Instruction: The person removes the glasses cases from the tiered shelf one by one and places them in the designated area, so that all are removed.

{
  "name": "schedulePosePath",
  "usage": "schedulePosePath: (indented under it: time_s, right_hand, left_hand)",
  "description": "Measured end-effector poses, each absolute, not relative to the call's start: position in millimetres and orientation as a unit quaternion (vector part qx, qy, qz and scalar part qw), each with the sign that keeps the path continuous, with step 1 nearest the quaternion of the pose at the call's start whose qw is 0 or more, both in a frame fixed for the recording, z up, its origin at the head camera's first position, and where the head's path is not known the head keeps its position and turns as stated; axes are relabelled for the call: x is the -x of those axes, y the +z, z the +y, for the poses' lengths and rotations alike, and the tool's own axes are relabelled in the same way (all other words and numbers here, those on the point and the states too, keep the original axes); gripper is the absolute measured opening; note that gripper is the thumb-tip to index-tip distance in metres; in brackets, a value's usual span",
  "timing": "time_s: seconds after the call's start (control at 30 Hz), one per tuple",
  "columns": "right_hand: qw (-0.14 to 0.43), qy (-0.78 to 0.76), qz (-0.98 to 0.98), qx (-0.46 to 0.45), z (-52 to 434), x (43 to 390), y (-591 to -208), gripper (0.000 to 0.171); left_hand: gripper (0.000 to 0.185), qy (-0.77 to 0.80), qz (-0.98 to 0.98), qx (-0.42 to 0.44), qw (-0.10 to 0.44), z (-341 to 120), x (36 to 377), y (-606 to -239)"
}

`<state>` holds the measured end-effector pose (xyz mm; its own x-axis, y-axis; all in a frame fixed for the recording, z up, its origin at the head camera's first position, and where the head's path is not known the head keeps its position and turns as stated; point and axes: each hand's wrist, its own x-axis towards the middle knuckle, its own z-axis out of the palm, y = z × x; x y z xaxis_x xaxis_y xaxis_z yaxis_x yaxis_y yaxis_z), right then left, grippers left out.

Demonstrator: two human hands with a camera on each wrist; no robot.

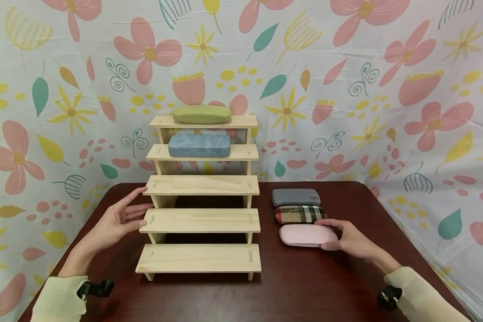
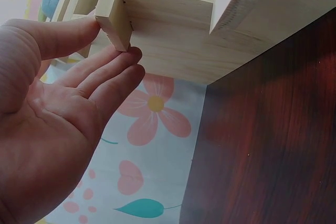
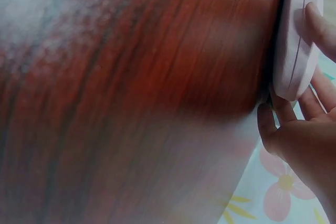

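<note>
Pink case (image 1: 307,235) on tabletop (image 1: 326,286), nearest of three beside wooden rack (image 1: 201,219). Right hand (image 1: 348,239) curled round its end; left hand (image 1: 118,219) flat against rack. Probably light, rigid, smooth; best gripped across long sides.

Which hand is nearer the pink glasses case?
Right. The right hand grips the pink glasses case at its right end; the left hand is across the wooden step shelf, touching its left edge.
</note>
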<state>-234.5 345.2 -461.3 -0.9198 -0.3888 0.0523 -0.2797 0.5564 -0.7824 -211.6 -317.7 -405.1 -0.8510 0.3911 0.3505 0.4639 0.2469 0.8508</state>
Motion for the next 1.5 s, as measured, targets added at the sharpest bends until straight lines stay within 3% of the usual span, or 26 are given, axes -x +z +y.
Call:
schedulePosePath:
  time_s: [0.67,1.5]
  right_hand:
    - [0.014,-0.4,0.897,0.19,354,224,-459,0.062]
    - [0.005,-0.42,0.89,0.178,356,225,-461,0.06]
  left_hand:
    - [0.085,-0.54,-0.797,0.269,0.037,-317,210,-404]
    - [0.084,-0.549,-0.791,0.269,0.035,-317,212,-406]
